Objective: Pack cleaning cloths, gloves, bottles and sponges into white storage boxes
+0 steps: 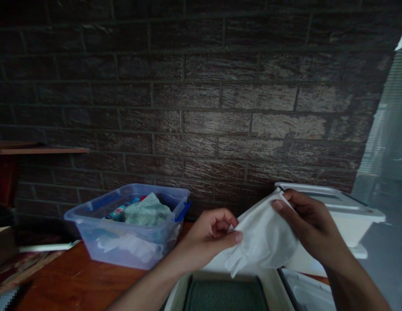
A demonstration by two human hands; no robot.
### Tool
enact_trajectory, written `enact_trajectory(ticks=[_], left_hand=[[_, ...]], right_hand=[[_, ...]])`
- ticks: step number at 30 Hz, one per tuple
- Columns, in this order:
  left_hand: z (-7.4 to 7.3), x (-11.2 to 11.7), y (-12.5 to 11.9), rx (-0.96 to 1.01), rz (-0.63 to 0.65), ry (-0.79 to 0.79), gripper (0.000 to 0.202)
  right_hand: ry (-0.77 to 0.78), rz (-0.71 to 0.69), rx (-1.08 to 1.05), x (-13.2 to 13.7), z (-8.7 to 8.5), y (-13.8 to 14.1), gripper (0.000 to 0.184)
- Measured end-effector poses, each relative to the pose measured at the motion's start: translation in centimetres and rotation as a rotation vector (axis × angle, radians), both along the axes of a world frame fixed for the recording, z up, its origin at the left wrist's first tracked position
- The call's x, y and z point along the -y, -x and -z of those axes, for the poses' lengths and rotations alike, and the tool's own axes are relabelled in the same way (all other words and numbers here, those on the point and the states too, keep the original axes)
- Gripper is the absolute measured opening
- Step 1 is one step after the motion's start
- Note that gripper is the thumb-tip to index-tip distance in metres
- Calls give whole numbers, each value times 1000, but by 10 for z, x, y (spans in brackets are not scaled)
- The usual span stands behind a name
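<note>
Sitting left on the worktop (74, 280), a clear plastic bin (78, 217) held a teal cloth (147, 210); the left hand (209, 235) pinched one edge of a white cloth (264, 235), the right hand (309, 220) gripped its top corner, apparently spreading it above a white tub (272, 283).

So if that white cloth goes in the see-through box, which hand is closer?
Probably the left. The left hand pinches the white cloth on the side nearer the see-through box, which stands to its left. The right hand grips the cloth's top corner, by the white machine.
</note>
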State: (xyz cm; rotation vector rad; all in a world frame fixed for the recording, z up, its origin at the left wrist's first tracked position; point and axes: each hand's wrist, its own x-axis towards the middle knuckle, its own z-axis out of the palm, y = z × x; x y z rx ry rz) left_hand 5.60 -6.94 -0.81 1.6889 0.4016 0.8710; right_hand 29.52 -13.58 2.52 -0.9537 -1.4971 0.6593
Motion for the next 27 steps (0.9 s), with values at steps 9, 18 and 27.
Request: enact_trajectory(ticks=[9,18,27], left_hand=[[-2,-6,0,30,-92,-70,27],[7,-18,-2,47,-18,20,33],[8,-22,4,-120,103,-36,14]], right_hand=[[66,48,19,-3,-4,-2,27],[71,98,43,-4,-4,0,30],[78,113,32,-5,-4,1,30]])
